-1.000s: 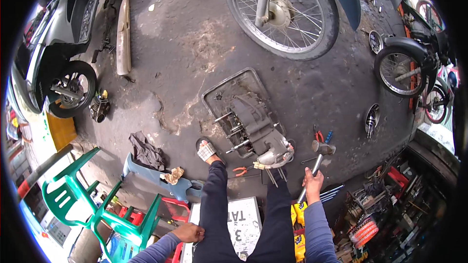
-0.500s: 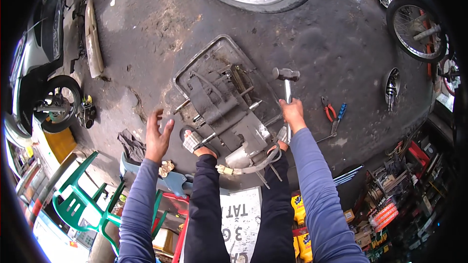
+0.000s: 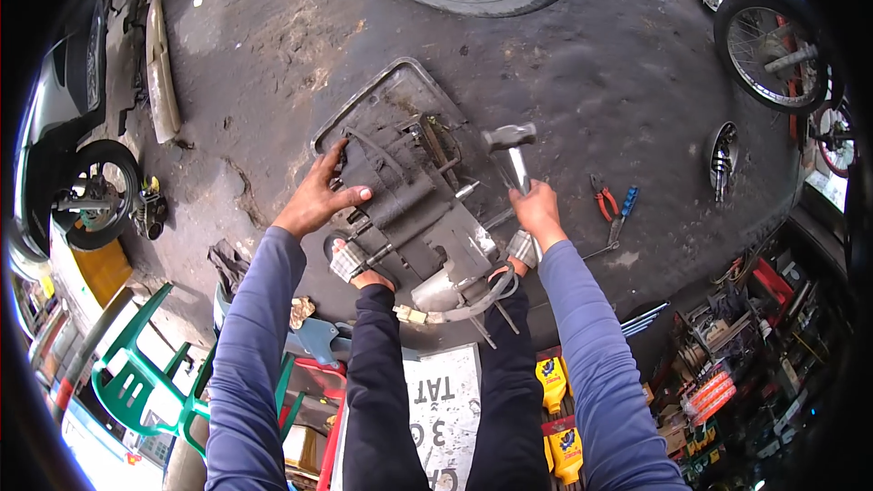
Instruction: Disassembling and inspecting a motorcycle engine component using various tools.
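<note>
A greasy grey engine block with rods sticking out of its sides lies between my feet, over a shallow metal tray. My left hand is at the block's left side, fingers spread and thumb out over it; whether it presses on the metal I cannot tell. In my right hand is a hammer, gripped by its pale handle. The hammer's head is raised by the block's right side, slightly blurred. A grey cable with a pale connector curves along the block's near end.
Red-handled pliers and a blue-handled tool lie on the floor at right. Farther right stands an oval metal dish of small parts. A motorcycle wheel is at the far side, a green plastic chair at lower left.
My left hand has moved right and forward, from beside the block to its left side. My right hand has shifted slightly left with the hammer. The view has shifted a little.
</note>
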`<state>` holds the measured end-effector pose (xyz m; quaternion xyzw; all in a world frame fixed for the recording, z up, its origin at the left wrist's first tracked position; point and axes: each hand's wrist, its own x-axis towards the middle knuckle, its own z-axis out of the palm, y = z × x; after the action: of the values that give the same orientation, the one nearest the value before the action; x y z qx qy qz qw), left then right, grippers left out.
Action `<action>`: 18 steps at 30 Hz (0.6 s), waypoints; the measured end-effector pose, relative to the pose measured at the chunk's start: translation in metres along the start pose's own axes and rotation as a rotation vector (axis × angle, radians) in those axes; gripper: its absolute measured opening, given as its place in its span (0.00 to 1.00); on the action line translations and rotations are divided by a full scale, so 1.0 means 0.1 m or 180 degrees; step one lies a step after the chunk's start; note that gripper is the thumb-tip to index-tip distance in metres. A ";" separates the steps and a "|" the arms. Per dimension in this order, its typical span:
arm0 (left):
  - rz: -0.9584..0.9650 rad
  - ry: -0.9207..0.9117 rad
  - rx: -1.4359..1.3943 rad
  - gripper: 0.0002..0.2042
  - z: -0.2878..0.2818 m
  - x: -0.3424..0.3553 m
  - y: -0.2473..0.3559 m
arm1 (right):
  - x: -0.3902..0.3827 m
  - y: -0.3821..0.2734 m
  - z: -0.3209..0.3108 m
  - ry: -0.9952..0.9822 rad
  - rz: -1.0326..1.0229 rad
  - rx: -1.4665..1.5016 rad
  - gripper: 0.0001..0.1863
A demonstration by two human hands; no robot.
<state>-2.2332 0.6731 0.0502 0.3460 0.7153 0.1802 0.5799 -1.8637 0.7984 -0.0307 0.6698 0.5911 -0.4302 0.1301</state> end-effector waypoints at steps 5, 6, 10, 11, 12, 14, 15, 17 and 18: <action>-0.0294 -0.0220 -0.0576 0.57 0.01 -0.02 0.03 | -0.12 0.00 -0.03 -0.0392 0.0092 0.0137 0.19; -0.0143 -0.0261 -0.0674 0.57 0.02 -0.01 0.03 | -0.14 -0.03 0.01 -0.0048 0.0440 0.0388 0.18; -0.0132 -0.0120 -0.0633 0.56 0.03 0.01 0.01 | -0.18 -0.07 0.12 0.0063 0.0797 0.0881 0.19; -0.0095 -0.0031 -0.0574 0.54 0.02 0.01 0.01 | -0.18 -0.05 0.11 -0.0114 0.0420 0.0518 0.18; -0.0085 -0.0061 -0.0596 0.54 0.02 0.01 0.02 | -0.18 0.00 0.07 0.0137 0.0320 0.0559 0.18; -0.0466 -0.0002 -0.0516 0.54 0.01 -0.02 0.04 | -0.15 0.09 -0.03 -0.0703 -0.0430 -0.0095 0.18; -0.0409 -0.0065 -0.0569 0.54 0.01 -0.03 0.04 | -0.14 0.09 -0.03 -0.0484 -0.0240 -0.0035 0.18; -0.0404 0.0017 -0.0414 0.53 0.02 -0.04 0.05 | -0.11 0.09 -0.02 -0.0270 0.0223 0.0555 0.18; -0.0284 0.0017 -0.0528 0.53 0.04 -0.04 0.04 | -0.10 0.07 0.01 -0.0057 0.0673 0.0854 0.17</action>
<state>-2.2282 0.6727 0.0547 0.2641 0.7141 0.2137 0.6121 -1.8573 0.7886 -0.0261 0.7358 0.4534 -0.4950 0.0892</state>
